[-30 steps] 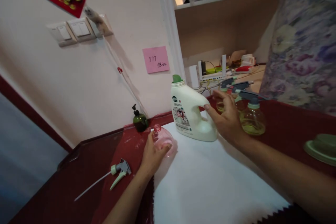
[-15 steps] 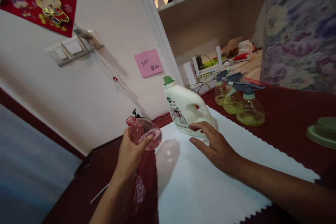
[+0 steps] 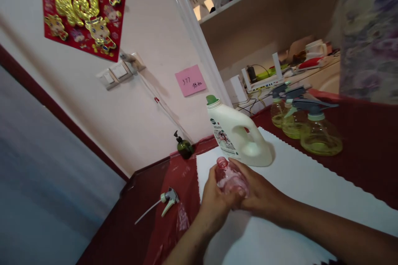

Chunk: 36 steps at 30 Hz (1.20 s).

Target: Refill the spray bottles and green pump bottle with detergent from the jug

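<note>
Both of my hands hold a clear pink bottle [image 3: 231,180] with an uncovered neck, tilted a little over the white sheet. My left hand [image 3: 216,201] wraps its left side, with the thumb across the front. On the right side, my right hand [image 3: 258,190] curls round the body, its fingers partly hidden behind the bottle. Just beyond stands a large white jug [image 3: 241,132] with a handle, a printed label and a green piece at its mouth. A grey and pale green spray head [image 3: 169,198] with a long tube lies to the left.
Several spray bottles with yellowish liquid [image 3: 320,136] stand at the right. A dark green pump bottle [image 3: 185,148] is against the wall. The white sheet [image 3: 295,194] lies on the dark red table [image 3: 124,219]. A router [image 3: 264,83] sits on the shelf behind.
The pink bottle has moved right, over the white sheet. My right hand, open beside the jug before, has closed round the bottle with my left. The view has shifted left.
</note>
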### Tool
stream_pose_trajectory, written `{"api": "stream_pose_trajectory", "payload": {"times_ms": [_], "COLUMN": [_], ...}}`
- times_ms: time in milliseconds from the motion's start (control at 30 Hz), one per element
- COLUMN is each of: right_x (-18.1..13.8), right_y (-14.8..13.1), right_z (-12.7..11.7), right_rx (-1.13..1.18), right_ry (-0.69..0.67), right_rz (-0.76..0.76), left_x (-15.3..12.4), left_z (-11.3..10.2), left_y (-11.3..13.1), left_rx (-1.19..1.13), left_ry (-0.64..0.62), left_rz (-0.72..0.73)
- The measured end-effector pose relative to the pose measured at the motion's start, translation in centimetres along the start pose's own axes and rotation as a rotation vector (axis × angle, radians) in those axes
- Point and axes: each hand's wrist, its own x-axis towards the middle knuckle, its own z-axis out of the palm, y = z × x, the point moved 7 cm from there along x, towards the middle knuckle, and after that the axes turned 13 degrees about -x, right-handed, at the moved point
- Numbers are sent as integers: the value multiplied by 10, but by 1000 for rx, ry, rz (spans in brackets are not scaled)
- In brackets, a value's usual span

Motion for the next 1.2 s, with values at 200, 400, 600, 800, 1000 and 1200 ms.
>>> {"api": "stream_pose_trajectory", "payload": {"times_ms": [200, 400, 600, 800, 1000, 1200], "right_x": [-1, -4, -4, -2, -2, -2], "right_y": [1, 12, 11, 9, 16, 14], "right_z": [2, 6, 6, 6, 7, 8], "right_rx": [-9, -126, -154, -146, -126, -155], "right_ry": [-2, -56, -150, -169, -147, -147], "right_rz": [-11, 16, 114, 102, 77, 85], "left_x": [-8, -15, -27, -41, -36, -31], "left_z": [9, -62, -187, -241, -242, -240], "left_y": [0, 23, 52, 21, 1, 6], "left_rx": [-35, 443, 1003, 1169, 1291, 1354], "left_ry": [-59, 106, 333, 280, 226, 294], "left_rz": [-28, 105, 74, -114, -204, -207]}}
